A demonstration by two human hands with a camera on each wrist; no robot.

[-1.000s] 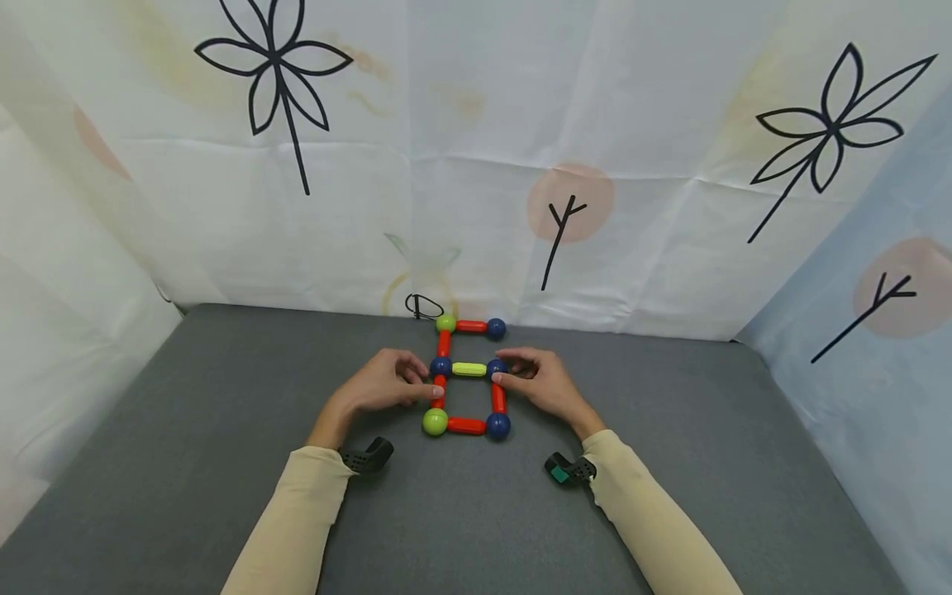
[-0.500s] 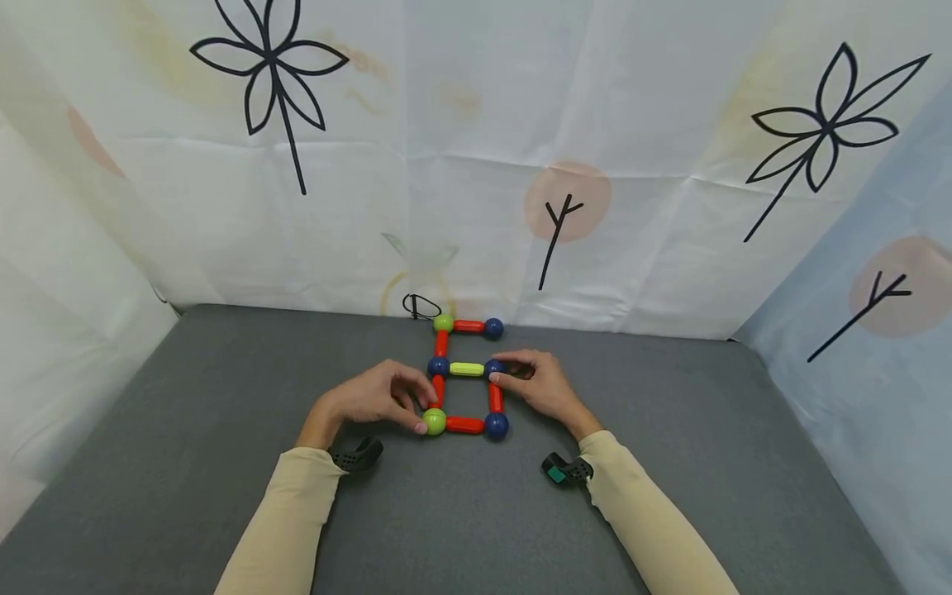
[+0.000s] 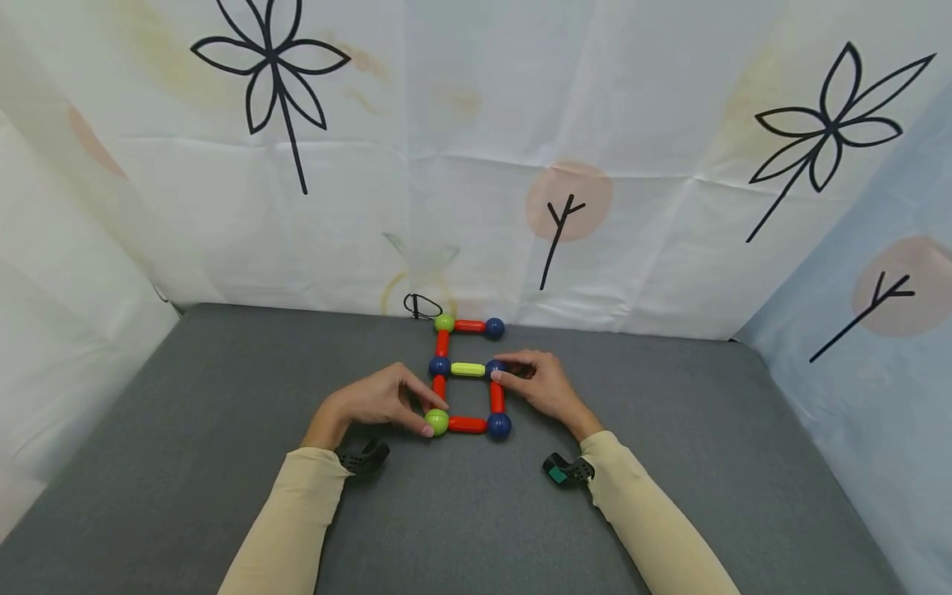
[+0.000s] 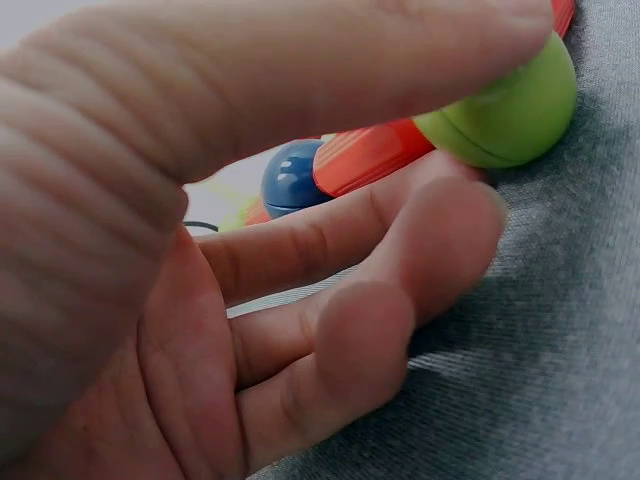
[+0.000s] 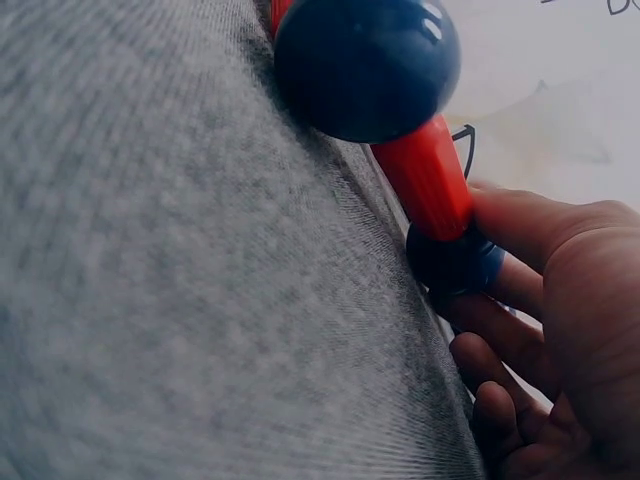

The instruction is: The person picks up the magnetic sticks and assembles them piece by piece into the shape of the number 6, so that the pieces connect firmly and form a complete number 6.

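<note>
A figure of coloured rods and balls lies flat on the grey table. My left hand (image 3: 383,399) pinches the lower-left green ball (image 3: 437,422) between thumb and forefinger; the left wrist view shows the thumb across this green ball (image 4: 525,110). At the middle right, my right hand (image 3: 541,383) holds a blue ball (image 3: 492,364) with thumb and fingers around it. A yellow-green rod (image 3: 468,369) links that ball to another blue ball (image 3: 440,366). Red rods (image 3: 467,425) complete the lower square, whose lower-right corner is a blue ball (image 3: 499,426).
Beyond the square, an upper green ball (image 3: 444,323) joins a red rod (image 3: 469,326) ending in a blue ball (image 3: 494,329). A white printed cloth (image 3: 476,231) hangs right behind them along the far edge of the grey table (image 3: 476,521).
My left hand has come down from beside the left red rod to the lower-left green ball and taken hold of it. The right hand has stayed on its blue ball.
</note>
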